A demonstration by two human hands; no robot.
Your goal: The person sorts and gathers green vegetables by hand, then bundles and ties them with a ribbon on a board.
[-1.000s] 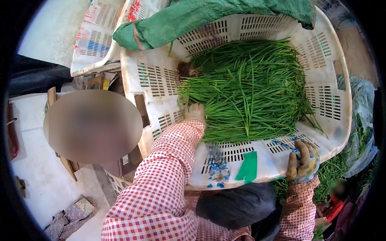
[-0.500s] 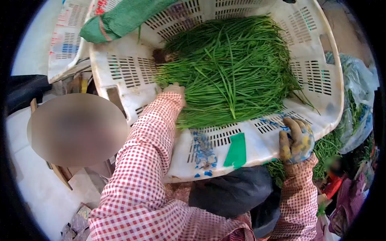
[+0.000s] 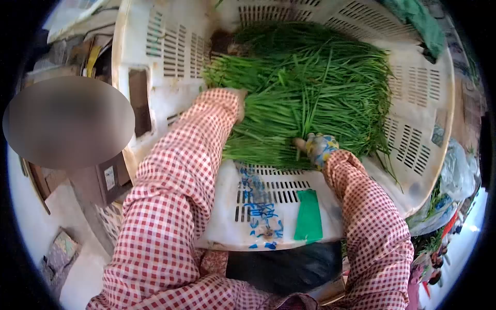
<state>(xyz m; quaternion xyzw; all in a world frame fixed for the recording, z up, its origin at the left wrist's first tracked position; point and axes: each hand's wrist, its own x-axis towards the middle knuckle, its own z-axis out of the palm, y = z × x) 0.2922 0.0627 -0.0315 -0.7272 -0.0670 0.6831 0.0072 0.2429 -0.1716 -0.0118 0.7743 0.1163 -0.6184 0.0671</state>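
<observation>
Long green chives (image 3: 341,93) lie in a thick layer inside a large white slotted plastic basket (image 3: 129,46), with their pale stem ends towards the left. My left hand (image 3: 241,101), in a tan glove, reaches down into the chives near those stem ends. Its fingers are hidden by the sleeve and the greens. At the near edge of the layer, my right hand (image 3: 321,148) touches the leaves. It wears a patterned glove with brown fingertips; the visible fingers are stretched out and slightly apart, and the rest are hidden.
Green cloth (image 3: 421,23) hangs over the basket's far right rim. Green tape (image 3: 308,216) is stuck on the near wall. Clear plastic bags (image 3: 457,168) with greens stand to the right. A brown box (image 3: 111,178) sits left of the basket, near a blurred oval.
My right hand has left the basket's near rim and moved inward and left onto the chives. My left hand stays near the stem ends. The camera view has shifted.
</observation>
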